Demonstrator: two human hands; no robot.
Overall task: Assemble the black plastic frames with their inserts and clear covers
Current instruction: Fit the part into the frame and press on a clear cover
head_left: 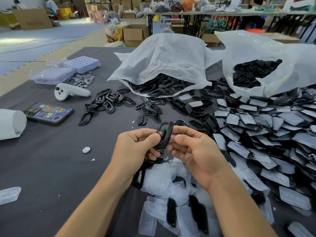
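Note:
A black plastic frame (164,134) stands upright over the table centre, held from both sides. My left hand (136,147) pinches its left edge with thumb and fingers. Fingers of my right hand (193,151) curl round its right edge. Just below the hands lie another black frame (138,177) and a heap of clear covers (164,182), with black inserts (171,211) among them. Loose frames (109,101) and ribbed inserts (148,113) are scattered farther back. Whether an insert sits inside the held frame is hidden by my fingers.
Two white plastic bags (164,65) (266,65) full of black parts stand at the back. A large pile of covered pieces (266,134) fills the right side. On the left lie a phone (49,113), a white controller (70,92), purple trays (68,69) and small metal discs (83,80).

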